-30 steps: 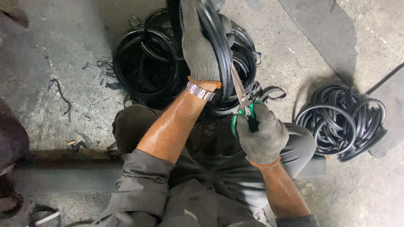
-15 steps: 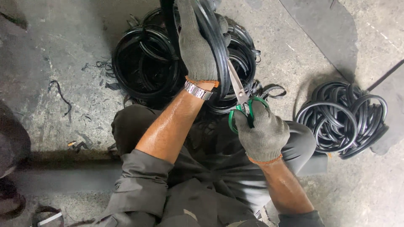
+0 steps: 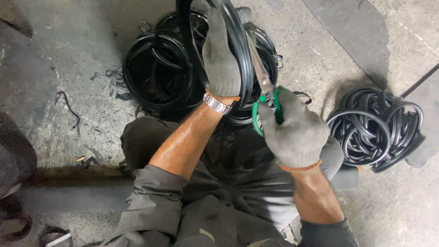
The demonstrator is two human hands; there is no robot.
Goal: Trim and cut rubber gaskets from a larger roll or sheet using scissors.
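Grey, stained concrete floor (image 3: 55, 59) lies under you. Your gloved left hand (image 3: 222, 61) is closed around a black rubber ring (image 3: 241, 55), held upright above a big heap of black rubber rings (image 3: 155, 68). Your gloved right hand (image 3: 295, 132) grips green-handled scissors (image 3: 264, 87), blades pointing up along the ring's edge. Judging by the smaller pile of black rings (image 3: 377, 128) at your right and thin black scraps (image 3: 68, 107) on the floor, some look trimmed; most remain. Both forearms angle forward over your knees.

Workshop: stained concrete floor (image 3: 59, 55); piles of black rubber rings (image 3: 377, 128)
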